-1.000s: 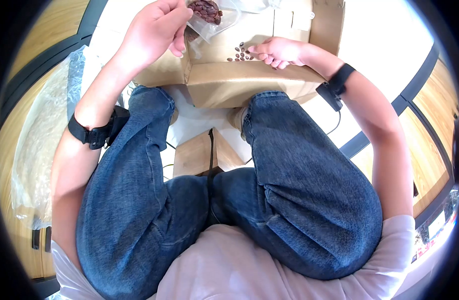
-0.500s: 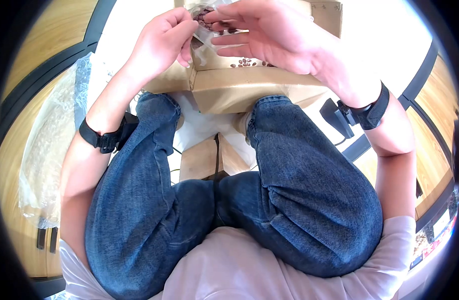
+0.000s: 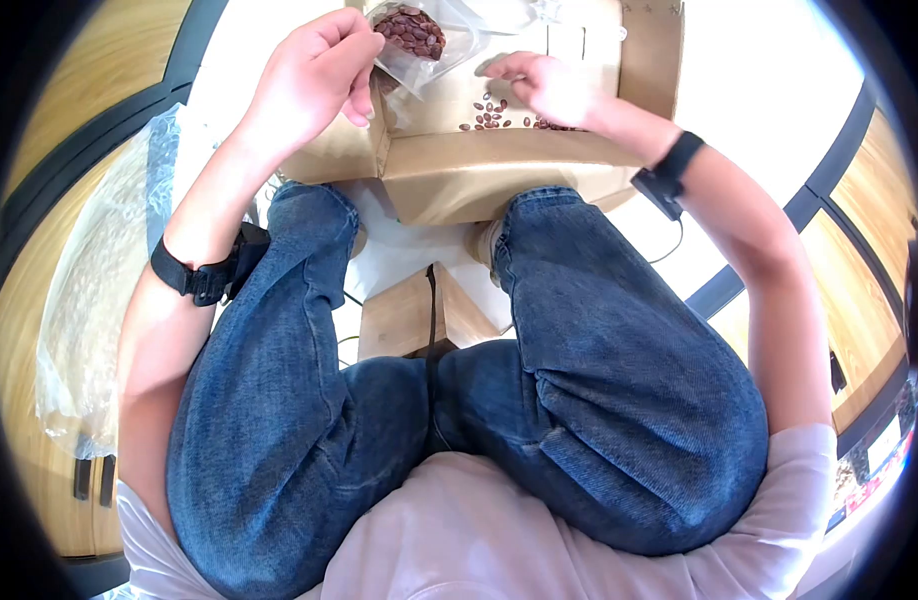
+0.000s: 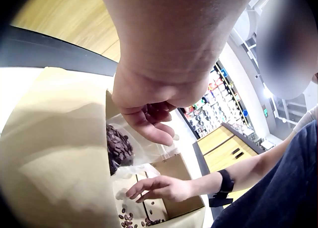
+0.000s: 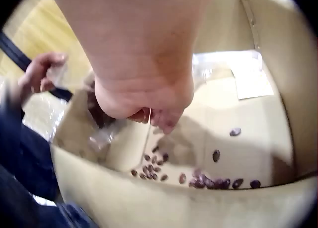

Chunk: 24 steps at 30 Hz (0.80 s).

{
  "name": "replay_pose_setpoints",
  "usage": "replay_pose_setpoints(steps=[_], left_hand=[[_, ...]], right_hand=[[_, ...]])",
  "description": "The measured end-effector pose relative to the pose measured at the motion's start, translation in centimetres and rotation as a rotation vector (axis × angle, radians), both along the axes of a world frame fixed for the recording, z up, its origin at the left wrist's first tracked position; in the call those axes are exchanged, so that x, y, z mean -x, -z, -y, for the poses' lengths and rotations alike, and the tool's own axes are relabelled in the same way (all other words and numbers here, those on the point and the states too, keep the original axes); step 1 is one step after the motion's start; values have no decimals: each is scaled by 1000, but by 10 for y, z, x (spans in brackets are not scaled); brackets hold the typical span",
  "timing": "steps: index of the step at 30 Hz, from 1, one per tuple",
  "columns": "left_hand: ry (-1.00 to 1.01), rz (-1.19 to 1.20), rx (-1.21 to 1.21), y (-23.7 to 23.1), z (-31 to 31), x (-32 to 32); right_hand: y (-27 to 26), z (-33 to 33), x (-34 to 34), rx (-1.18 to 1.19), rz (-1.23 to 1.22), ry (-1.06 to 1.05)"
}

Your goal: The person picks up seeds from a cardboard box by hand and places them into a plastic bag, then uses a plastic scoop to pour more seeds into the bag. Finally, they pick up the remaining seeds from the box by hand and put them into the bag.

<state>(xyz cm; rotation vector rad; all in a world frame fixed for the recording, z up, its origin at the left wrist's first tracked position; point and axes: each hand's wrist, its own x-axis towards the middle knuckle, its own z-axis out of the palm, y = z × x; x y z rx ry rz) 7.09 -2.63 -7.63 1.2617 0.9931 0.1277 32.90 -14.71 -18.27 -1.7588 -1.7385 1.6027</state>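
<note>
My left hand (image 3: 324, 70) pinches the edge of a clear plastic bag (image 3: 459, 30) with thumb and forefinger, at the left side of a cardboard box (image 3: 519, 165). Inside the bag is a heap of dark brown oval beans (image 3: 411, 33). My right hand (image 3: 559, 90) hovers over the box floor, its fingers loosely extended with nothing visible in them, as the left wrist view shows. Just below it lies a small cluster of loose beans (image 3: 491, 112). Further beans (image 5: 213, 182) lie along the box's near wall, partly hidden by the forearm in the head view.
In the right wrist view, a clear plastic piece with a white label (image 5: 252, 84) lies at the back of the box. A wooden block (image 3: 404, 310) stands on the floor between my legs. Plastic wrap (image 3: 89, 290) lies at the left, by wooden cabinets (image 3: 89, 110).
My right hand went from the loose beans to the bag's mouth, fingers spread, then back right over the box floor. The left hand has kept its grip on the bag.
</note>
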Motion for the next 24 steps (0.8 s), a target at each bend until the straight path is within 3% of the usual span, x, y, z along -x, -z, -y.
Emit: replay_pose_setpoints(steps=[5, 7, 9, 11, 16, 20, 22, 24], left_hand=[[14, 6, -2, -3, 2, -3], [21, 4, -5, -3, 1, -3], [31, 2, -1, -2, 2, -4], [28, 5, -2, -2, 2, -5], [15, 10, 17, -4, 3, -5], [17, 10, 6, -8, 4, -6], [9, 22, 15, -7, 3, -5], [1, 32, 23, -5, 2, -3]], right_hand=[[49, 15, 20, -278, 9, -224], [55, 21, 29, -300, -21, -188], [57, 26, 33, -157, -18, -312], [61, 26, 32, -193, -15, -322], [48, 12, 42, 95, 39, -361], [43, 9, 39, 134, -12, -343], [35, 10, 37, 318, -68, -238], [35, 12, 33, 317, -103, -248]])
